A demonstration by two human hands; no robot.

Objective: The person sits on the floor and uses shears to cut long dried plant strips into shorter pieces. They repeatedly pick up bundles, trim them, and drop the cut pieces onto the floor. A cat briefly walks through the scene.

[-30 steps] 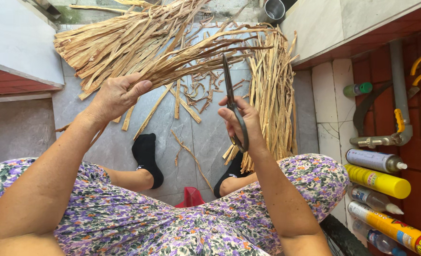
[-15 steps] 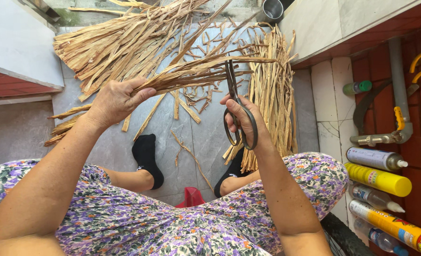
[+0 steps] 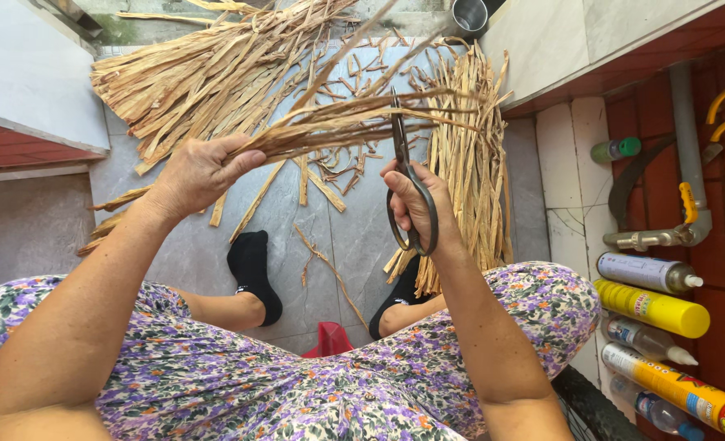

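My left hand (image 3: 201, 170) grips a bundle of dry tan strips (image 3: 338, 124) that stretches out to the right above the floor. Large dark metal scissors (image 3: 406, 184) are in my right hand (image 3: 421, 204), fingers through the loops, blades pointing up and closing across the bundle near its middle. I sit with a floral dress over my knees and black socks (image 3: 252, 273) on my feet.
A big heap of dry strips (image 3: 207, 73) lies at the far left, a trimmed upright pile (image 3: 464, 163) at the right, and short offcuts (image 3: 322, 184) on the grey tiles. Spray cans and bottles (image 3: 652, 306) lie at the right by a pipe and tap. A metal cup (image 3: 469, 15) stands far off.
The scissors have moved up and left onto the bundle. My left hand has brought the bundle lower, so the strips now lie across the blades.
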